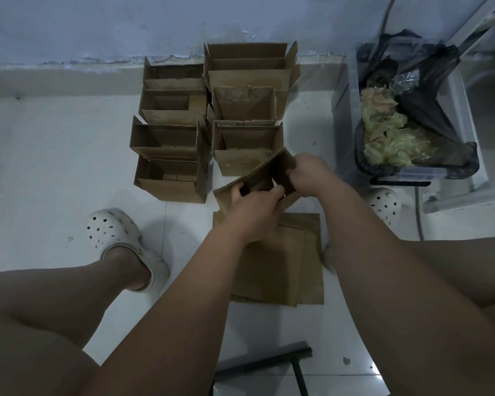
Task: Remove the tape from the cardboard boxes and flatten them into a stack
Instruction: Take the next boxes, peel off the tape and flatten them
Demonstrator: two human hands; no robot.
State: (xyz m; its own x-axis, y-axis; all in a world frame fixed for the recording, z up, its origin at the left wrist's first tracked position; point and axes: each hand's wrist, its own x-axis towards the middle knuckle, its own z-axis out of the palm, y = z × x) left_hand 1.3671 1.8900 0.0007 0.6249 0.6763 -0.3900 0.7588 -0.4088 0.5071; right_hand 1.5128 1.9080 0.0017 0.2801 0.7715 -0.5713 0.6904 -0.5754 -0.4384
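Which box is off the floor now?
The box gripped by left hand and right hand, above the flattened stack; other boxes stand on the floor.

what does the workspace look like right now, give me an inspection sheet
surface: white tiled floor, small scraps on it
job's things: open boxes in two rows by the wall; held box, part-collapsed, above the flat stack
clutter: dark metal frame at the near edge
grippers: left hand and right hand both grip the held box
cables: grey cable runs down the floor beside the bin
surroundings: clear bin lined with a black bag holding crumpled tape; peeling wall; white clogs on the feet
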